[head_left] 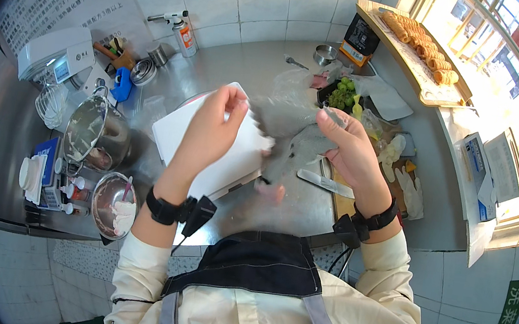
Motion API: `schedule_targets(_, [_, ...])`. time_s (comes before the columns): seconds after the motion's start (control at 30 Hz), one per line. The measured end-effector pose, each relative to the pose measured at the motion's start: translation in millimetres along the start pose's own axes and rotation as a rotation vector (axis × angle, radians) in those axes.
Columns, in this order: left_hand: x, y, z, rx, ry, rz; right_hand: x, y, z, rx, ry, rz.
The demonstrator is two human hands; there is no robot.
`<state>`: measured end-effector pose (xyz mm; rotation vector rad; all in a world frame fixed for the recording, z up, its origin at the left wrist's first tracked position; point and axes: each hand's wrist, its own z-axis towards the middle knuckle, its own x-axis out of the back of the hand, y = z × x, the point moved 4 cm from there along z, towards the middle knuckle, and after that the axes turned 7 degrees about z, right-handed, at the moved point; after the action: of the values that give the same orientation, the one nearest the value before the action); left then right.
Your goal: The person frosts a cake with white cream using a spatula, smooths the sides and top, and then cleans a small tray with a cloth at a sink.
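A thin, see-through sheet of plastic film [288,117] stretches between my hands, smeared by motion. My left hand [217,124] is closed with curled fingers at the film's left end, above a white, box-like thing [178,130] on the steel counter. My right hand [354,149] pinches the film's other end between thumb and fingers. Below the right hand lies a flat spatula [325,183] with a pale blade. A small, blurred pinkish thing [270,193] is on the counter nearer to me; its kind is unclear.
At left stand a steel mixing pot [96,131], a steel bowl [114,202] with white cream, a whisk [50,107] and a kitchen scale [59,67]. A gas torch [183,35] stands behind. Green grapes [344,94] and plastic gloves [409,191] lie right; a pastry tray [429,92] sits higher.
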<state>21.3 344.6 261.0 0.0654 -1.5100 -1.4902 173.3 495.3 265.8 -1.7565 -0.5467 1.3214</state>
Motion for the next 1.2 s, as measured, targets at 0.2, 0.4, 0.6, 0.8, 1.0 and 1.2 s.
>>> schedule_targets(0.2, [-57.7,-33.5,-55.4,0.555,-0.501,-0.600,-6.5,6.2,16.5,0.010,0.002,0.221])
schedule_targets(0.4, [-97.1,-26.5,-58.4,0.393,-0.686,-1.454,-6.2,13.2,-0.3,0.080,0.056,0.199])
schedule_targets(0.6, [-75.6,-27.8,-53.8,0.140,-0.411,-1.274,19.2,36.3,-18.1,0.766,0.019,-0.973])
schedule_targets(0.8, [-81.1,-31.4,-65.2,0.230,-0.555,-1.351,-12.7,67.8,-11.2,0.618,-0.463,-0.797])
schedule_targets(1.0, [-81.4,-44.3,-75.5,0.388,-0.647,-1.217,-19.1,82.3,-8.9,0.305,-0.490,-0.391])
schedule_targets(1.2, [-24.7,-68.0,-89.7,0.208,-0.055,-0.437,-8.8,78.7,25.4,0.613,-0.063,-0.808])
